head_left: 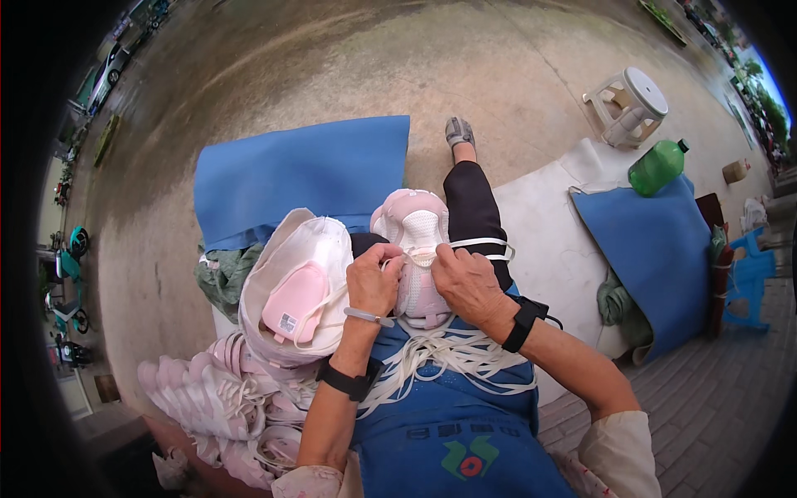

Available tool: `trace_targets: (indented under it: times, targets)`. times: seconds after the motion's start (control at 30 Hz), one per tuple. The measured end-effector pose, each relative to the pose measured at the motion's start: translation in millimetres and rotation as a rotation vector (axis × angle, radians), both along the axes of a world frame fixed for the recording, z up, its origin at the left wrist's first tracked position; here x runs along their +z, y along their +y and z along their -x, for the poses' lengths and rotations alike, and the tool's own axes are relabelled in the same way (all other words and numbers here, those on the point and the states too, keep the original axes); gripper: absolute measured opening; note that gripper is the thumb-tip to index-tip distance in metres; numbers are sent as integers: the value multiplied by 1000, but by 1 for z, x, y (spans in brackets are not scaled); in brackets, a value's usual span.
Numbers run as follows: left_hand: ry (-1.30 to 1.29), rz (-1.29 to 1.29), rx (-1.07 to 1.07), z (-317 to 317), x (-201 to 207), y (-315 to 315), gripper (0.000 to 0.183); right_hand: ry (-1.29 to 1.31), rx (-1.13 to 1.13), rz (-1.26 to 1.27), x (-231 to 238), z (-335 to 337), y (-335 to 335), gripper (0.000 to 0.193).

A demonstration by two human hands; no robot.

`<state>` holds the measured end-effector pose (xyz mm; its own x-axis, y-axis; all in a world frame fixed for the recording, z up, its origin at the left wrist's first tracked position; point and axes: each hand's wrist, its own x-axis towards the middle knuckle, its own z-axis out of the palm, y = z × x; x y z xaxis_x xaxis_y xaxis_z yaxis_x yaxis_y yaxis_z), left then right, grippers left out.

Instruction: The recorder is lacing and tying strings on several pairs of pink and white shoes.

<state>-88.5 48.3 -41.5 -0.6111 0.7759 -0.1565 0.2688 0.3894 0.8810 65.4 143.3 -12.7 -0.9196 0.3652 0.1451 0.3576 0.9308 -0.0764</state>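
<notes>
A pink and white sneaker (419, 217) rests on my lap with its toe pointing away from me. At its opening, my left hand (374, 280) is closed, fingertips pinching a white shoelace on the shoe's left side. Opposite it, my right hand (471, 286) is closed too, pinching at the lace on the right edge. A lace end (491, 242) loops out to the right, past my right hand. Loose white shoelaces (452, 353) lie in a bundle across my blue apron (473, 415). My fingers partly cover the eyelets.
Left of my lap, a white container (255, 290) holds a pink padded shoe piece (295, 300) with a label. Several pink and white sneakers (207, 394) are piled below it. Blue sheets (303, 170) lie ahead; a white stool (635, 95) and green bottle (657, 168) stand to the right.
</notes>
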Motion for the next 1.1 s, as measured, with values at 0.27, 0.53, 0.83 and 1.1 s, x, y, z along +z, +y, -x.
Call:
trace_targets:
  times: [0.27, 0.53, 0.83, 1.1]
  targets:
    - [-10, 2, 55, 1, -5, 0, 10, 286, 209, 627, 31, 0, -53, 8]
    - [-59, -49, 82, 8, -19, 1, 13, 123, -254, 537, -8, 26, -37, 12]
    - [17, -57, 120, 10, -10, 5, 14, 234, -390, 501, -12, 30, -34, 18]
    - [1, -10, 110, 14, -2, 6, 13, 421, -345, 577, -32, 30, -25, 22]
